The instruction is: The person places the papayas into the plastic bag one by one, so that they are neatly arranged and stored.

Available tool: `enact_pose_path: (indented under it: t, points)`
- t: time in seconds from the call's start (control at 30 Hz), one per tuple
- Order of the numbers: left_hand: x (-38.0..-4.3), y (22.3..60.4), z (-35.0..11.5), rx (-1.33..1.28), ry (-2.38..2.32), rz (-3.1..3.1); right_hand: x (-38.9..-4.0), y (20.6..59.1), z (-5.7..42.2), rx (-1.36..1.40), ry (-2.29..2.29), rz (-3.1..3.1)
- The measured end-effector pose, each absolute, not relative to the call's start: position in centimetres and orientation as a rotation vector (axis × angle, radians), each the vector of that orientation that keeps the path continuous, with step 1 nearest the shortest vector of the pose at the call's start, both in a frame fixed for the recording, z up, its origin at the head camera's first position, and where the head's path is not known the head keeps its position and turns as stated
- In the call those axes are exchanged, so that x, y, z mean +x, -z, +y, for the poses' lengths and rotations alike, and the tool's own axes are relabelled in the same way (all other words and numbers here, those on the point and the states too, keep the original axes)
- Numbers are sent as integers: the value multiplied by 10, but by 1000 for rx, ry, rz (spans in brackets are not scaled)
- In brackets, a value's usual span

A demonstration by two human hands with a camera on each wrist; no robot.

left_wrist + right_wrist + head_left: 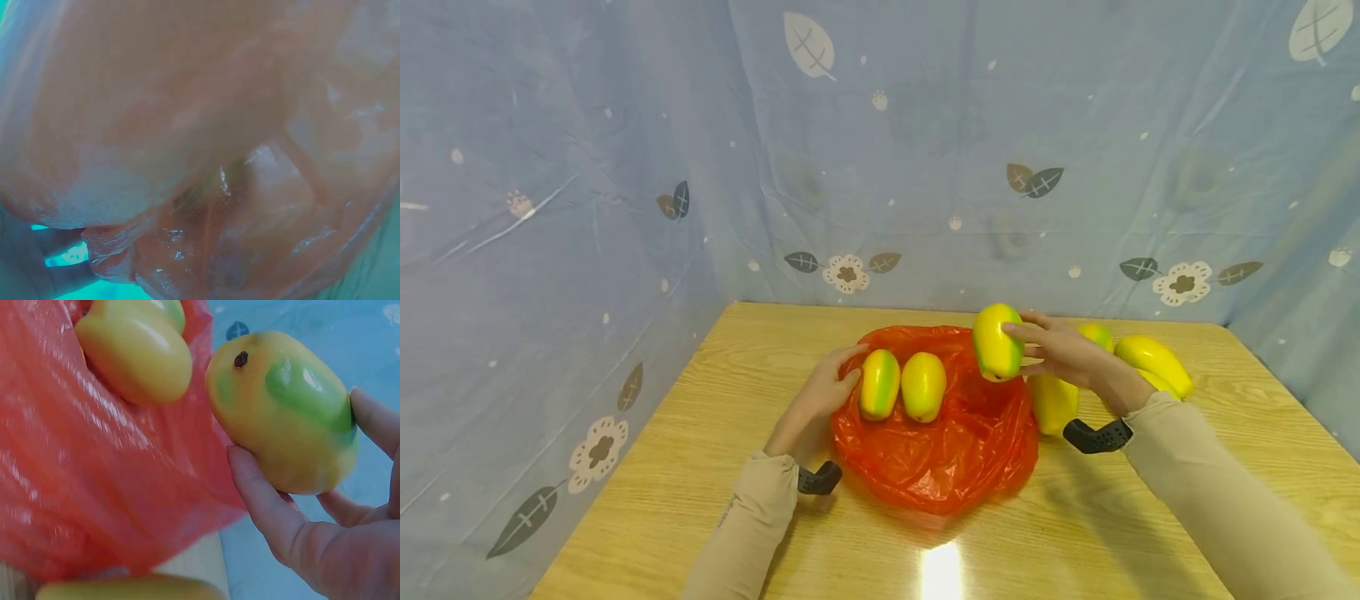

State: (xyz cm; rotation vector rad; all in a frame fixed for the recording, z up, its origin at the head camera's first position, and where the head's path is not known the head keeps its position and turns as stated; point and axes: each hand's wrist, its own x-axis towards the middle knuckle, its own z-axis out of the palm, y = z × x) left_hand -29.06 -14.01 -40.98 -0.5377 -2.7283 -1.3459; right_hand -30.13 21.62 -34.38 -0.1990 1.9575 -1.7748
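My right hand [1066, 354] grips a yellow mango [997, 340] with a green patch between thumb and fingers, held up over the right rim of a red plastic bag [925, 471]. In the right wrist view the held mango [284, 419] shows its dark stem end. Two more mangoes [880, 384] lie side by side in the mouth of the bag. On the bag's left side, my left hand [829, 385] holds the rim. Thin crumpled film [112, 250] gathers at its fingers in the left wrist view, where the bag covers most of the picture.
To the right of the bag, partly behind my right hand and wrist, several yellow fruits [1153, 362] lie on the wooden table [1240, 467]. A blue patterned curtain [925, 167] hangs along the back and sides of the table.
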Motion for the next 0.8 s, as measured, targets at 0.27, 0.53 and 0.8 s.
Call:
enact_pose_path:
  t: [0.27,0.53,0.8]
  points:
    - [-290,411,-140,-548,1343,-2719,-310,359,192,-214,1718,1984]
    - [-289,412,-139,-532,1365,-2718,-314,376,182,-178,1663,1987]
    - [-289,412,-139,-537,1373,-2705,-315,389,183,-102,1632,1994]
